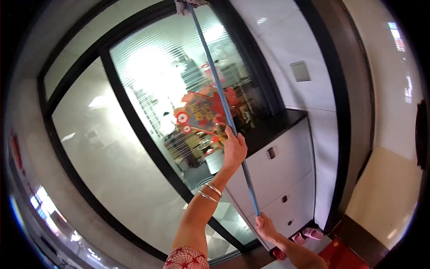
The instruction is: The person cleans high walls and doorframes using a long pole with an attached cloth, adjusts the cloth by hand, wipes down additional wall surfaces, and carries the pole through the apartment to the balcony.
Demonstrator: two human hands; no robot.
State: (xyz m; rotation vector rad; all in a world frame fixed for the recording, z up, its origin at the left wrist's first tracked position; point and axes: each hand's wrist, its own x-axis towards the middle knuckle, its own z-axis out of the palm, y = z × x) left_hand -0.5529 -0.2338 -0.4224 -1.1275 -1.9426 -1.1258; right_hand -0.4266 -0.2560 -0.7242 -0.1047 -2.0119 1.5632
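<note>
A long blue-grey mop pole [209, 58] runs from the top of the view down to the right. My left hand [235, 150], two silver bangles at its wrist, is wrapped round the middle of the pole. Lower down, my right hand [265, 225] is closed round the pole's bottom end. At the far end, a shaggy greyish mop head [182, 6] is partly cut off by the upper edge. It overlaps the black upper frame [154, 11] of a glass door; whether it touches cannot be told. Behind the pole, a red and gold decoration [199, 112] hangs on the ribbed glass.
A white cabinet [280, 177] with a black top [273, 132] stands to the right of the glass. Pink slippers [312, 233] and a red mat [342, 254] lie on the floor. A switch plate [300, 71] is on the wall. Another person [168, 125] shows behind the glass.
</note>
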